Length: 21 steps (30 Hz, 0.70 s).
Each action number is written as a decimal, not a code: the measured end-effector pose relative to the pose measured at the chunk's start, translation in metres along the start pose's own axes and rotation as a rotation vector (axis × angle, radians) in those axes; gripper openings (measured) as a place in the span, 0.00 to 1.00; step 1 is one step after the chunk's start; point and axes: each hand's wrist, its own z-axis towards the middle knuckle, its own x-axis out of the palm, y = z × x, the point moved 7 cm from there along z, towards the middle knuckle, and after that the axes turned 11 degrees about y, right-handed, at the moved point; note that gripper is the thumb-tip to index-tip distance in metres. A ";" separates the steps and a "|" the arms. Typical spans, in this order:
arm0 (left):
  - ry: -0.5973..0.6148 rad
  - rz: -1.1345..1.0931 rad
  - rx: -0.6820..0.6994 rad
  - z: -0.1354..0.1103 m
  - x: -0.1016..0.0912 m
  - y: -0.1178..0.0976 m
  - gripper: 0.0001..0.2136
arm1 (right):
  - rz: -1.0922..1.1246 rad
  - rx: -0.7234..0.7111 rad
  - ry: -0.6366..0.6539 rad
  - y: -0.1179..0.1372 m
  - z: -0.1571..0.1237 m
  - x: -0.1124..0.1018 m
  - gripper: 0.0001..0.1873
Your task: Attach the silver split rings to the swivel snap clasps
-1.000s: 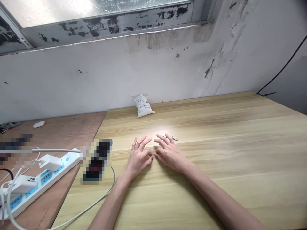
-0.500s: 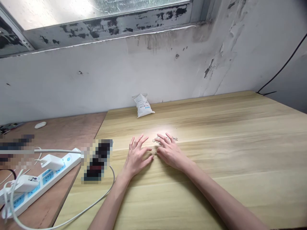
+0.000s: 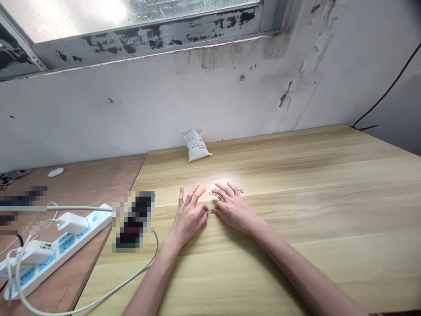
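A tiny metal clasp (image 3: pixel 212 211) lies low over the wood-grain table between my hands. My left hand (image 3: pixel 190 216) pinches its left end between thumb and index finger, with the other fingers raised and spread. At its right end, the thumb and index finger of my right hand (image 3: pixel 235 211) are closed on it, partly hidden behind the hand. The remaining right fingers stretch over a small group of metal rings (image 3: pixel 211 193) on the table. Beside those fingertips a silvery swivel clasp (image 3: pixel 241 190) shows.
A white plastic packet (image 3: pixel 198 147) with a label stands near the wall. To the left are a blurred phone-like object (image 3: pixel 134 219), a white cable (image 3: pixel 131 277) and a power strip (image 3: pixel 94 221) with chargers. A white oval object (image 3: pixel 55 172) lies farther back.
My left thumb and index finger have come together into a pinch at the clasp, and the other left fingers have lifted. My right hand has stayed nearly still.
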 end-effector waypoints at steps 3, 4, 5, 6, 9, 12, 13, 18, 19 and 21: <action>-0.020 -0.017 0.018 -0.001 -0.001 0.001 0.05 | 0.009 0.005 0.014 -0.002 -0.001 -0.002 0.10; -0.034 -0.031 0.017 -0.002 -0.002 0.002 0.05 | 0.011 0.006 0.017 -0.003 -0.002 -0.002 0.10; -0.057 -0.048 0.009 -0.003 -0.005 0.004 0.05 | 0.013 0.010 0.018 -0.006 -0.003 -0.003 0.10; -0.087 -0.065 -0.006 -0.004 -0.009 0.007 0.04 | 0.017 0.020 0.018 -0.009 -0.004 -0.003 0.10; -0.176 -0.094 -0.067 -0.008 -0.019 0.017 0.03 | 0.030 0.063 0.005 -0.021 -0.008 -0.005 0.08; -0.160 -0.085 -0.068 -0.009 -0.020 0.022 0.03 | 0.033 0.100 -0.031 -0.029 -0.010 -0.005 0.07; -0.134 -0.082 -0.063 -0.008 -0.017 0.022 0.03 | 0.036 0.103 -0.041 -0.029 -0.010 -0.005 0.06; -0.002 -0.077 -0.082 -0.006 -0.003 0.025 0.05 | 0.074 0.036 -0.013 -0.015 -0.006 -0.002 0.07; 0.023 -0.080 -0.083 -0.006 -0.001 0.026 0.05 | 0.081 0.024 -0.009 -0.013 -0.006 -0.002 0.07; 0.073 -0.096 -0.082 -0.007 0.002 0.029 0.04 | 0.093 0.027 -0.021 -0.014 -0.006 -0.002 0.07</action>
